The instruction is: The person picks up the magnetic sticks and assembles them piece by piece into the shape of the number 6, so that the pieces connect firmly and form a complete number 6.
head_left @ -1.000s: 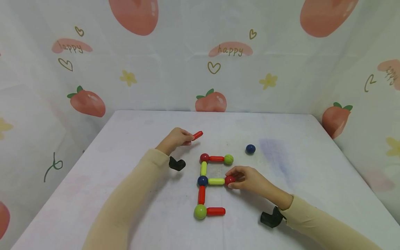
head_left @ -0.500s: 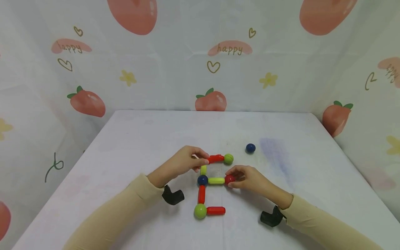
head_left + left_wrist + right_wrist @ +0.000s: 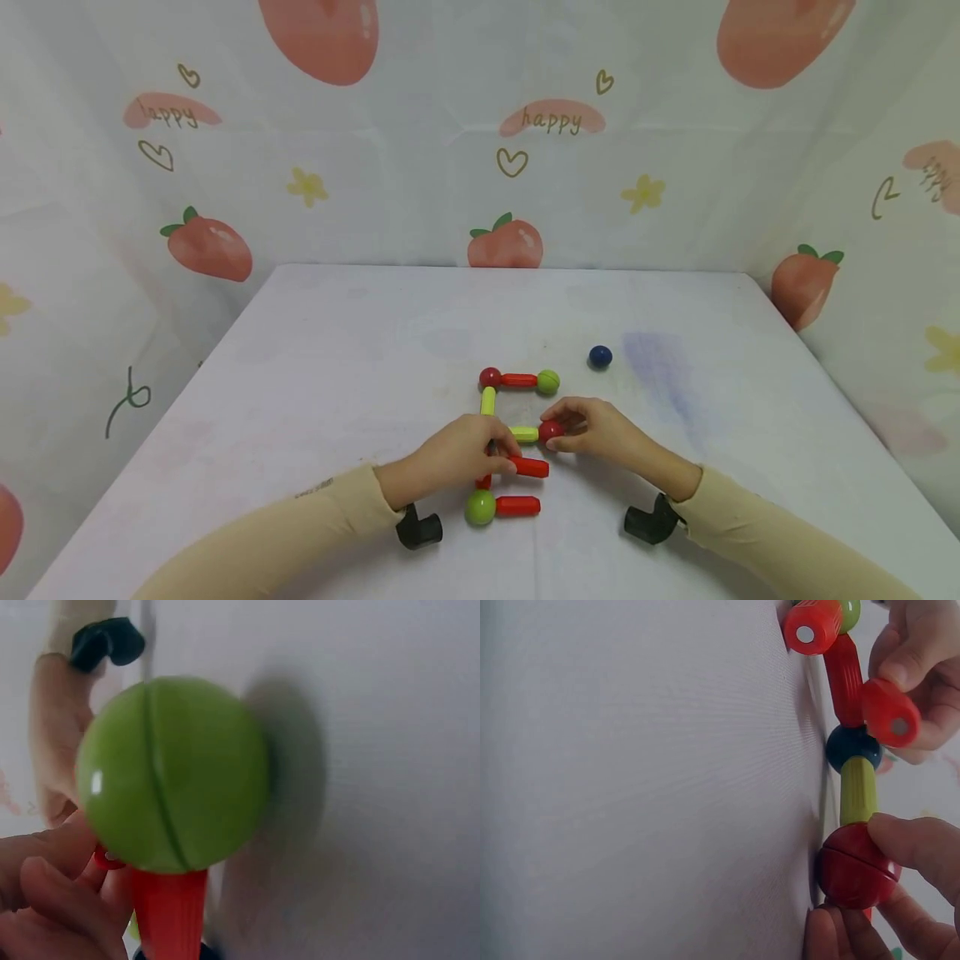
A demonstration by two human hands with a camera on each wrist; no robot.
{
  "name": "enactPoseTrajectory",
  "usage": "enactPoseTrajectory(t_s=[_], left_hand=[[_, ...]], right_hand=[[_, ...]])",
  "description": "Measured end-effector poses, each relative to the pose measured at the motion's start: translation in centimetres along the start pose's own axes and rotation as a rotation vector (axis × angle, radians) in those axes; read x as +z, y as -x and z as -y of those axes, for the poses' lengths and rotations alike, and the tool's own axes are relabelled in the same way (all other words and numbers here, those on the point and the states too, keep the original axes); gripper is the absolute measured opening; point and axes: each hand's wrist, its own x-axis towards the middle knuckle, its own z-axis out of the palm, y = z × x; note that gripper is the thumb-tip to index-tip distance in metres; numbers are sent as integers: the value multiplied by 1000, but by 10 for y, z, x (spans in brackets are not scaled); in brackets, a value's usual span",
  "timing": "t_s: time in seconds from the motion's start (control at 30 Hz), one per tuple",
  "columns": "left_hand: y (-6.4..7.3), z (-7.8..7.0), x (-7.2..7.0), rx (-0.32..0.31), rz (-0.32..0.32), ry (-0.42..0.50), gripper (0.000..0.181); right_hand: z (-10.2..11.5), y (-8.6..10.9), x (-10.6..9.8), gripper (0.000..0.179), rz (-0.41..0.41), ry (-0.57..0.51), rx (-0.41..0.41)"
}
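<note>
My left hand (image 3: pixel 471 452) pinches a red magnetic rod (image 3: pixel 532 467) above the lower part of a figure of rods and balls, covering its blue middle ball in the head view. The right wrist view shows that blue ball (image 3: pixel 853 749) just below the rod's tip. Thumb and fingers of my right hand (image 3: pixel 596 432) grip a red ball (image 3: pixel 551 431) at the end of a yellow-green rod (image 3: pixel 524 434). Nearest me, a green ball (image 3: pixel 481 507) joins a red rod (image 3: pixel 517 506) that points right; this ball fills much of the left wrist view.
A dark red ball (image 3: pixel 490 378), a red rod (image 3: pixel 518 380) and a green ball (image 3: pixel 548 382) form the figure's far arm. One loose blue ball (image 3: pixel 600 357) lies beyond it to the right on the white table (image 3: pixel 360 317).
My left hand has brought the red rod from the far left side, across the figure's far arm, toward me to its lower half. The right hand has stayed on the red ball.
</note>
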Motion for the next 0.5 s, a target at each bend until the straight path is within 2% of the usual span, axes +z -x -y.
enactPoseTrajectory(t_s=[0.5], left_hand=[[-2, -8, 10, 0, 5, -293, 8]], right_hand=[[0, 0, 0, 31, -1, 12, 11]])
